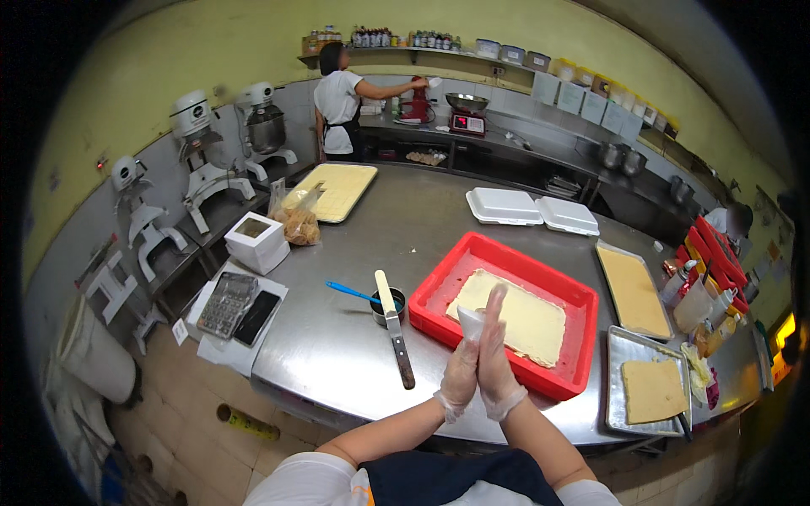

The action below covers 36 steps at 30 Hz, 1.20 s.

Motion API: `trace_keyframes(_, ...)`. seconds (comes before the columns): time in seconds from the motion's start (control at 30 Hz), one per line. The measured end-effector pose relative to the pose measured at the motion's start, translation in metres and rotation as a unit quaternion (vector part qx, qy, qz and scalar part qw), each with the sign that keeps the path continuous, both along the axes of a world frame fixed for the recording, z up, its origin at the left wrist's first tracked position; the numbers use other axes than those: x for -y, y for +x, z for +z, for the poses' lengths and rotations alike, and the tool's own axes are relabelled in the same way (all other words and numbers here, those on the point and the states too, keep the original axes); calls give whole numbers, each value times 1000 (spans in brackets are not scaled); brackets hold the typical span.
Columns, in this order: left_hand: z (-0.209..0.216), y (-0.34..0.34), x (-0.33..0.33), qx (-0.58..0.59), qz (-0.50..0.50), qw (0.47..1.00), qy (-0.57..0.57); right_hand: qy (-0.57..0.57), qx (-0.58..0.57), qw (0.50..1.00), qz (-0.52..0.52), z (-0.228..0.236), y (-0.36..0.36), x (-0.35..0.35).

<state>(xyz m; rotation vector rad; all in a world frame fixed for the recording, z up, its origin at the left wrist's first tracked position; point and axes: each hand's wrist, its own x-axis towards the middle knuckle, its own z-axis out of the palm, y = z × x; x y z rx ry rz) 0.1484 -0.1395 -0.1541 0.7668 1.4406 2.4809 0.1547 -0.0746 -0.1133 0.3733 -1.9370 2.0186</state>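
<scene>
- Nearest, the left hand (461, 371) and right hand (498, 367), in clear gloves, are pressed together palm to palm; the right fingers stand straight, while how far the left ones are open cannot be told. A whitish pointed piece (472, 322) shows at the left fingertips, either loose glove film or something held.
- The hands block part of the red tray (588, 329) and of the cream-coated slab (536, 322) lying inside it, just beyond them.
- Left of the tray, a spatula (392, 322) rests across a small metal cup (379, 316), from which a blue handle (350, 292) juts.
- Right of it, a metal tray (618, 350) carries a tan slab (654, 392).
- At the table's left corner lie a calculator (228, 302) and a phone (256, 317), near a white box (257, 244) and a bag (301, 226).
- Beyond the red tray sit two foam boxes (504, 207).
- Farthest, a co-worker (340, 110) reaches along the back counter toward a bowl (467, 103) on a red scale (467, 124).
</scene>
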Motion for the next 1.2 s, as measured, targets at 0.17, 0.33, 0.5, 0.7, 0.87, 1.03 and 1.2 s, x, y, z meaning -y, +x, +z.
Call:
trace_keyframes(0.17,7,-17,24,-137,70,982,-107,-302,106,947,-40,10,-36,20)
trace_keyframes(0.33,22,-69,62,-482,154,804,-314,-458,94,882,58,-29,-33,41)
trace_keyframes(0.5,18,-123,98,-527,87,795,-288,-344,305,874,157,-35,-49,58)
trace_keyframes(0.7,-39,-140,161,-208,232,913,-263,178,42,980,-78,-29,-42,-4)
trace_keyframes(0.87,-80,-122,233,-26,329,866,-377,574,39,762,-298,-61,5,-97)
trace_keyframes(1.03,-103,-115,244,-175,411,639,-626,575,-15,757,-311,-77,34,-151)
trace_keyframes(1.2,-105,-115,229,-157,586,465,-645,561,-49,788,-251,-70,71,-189)
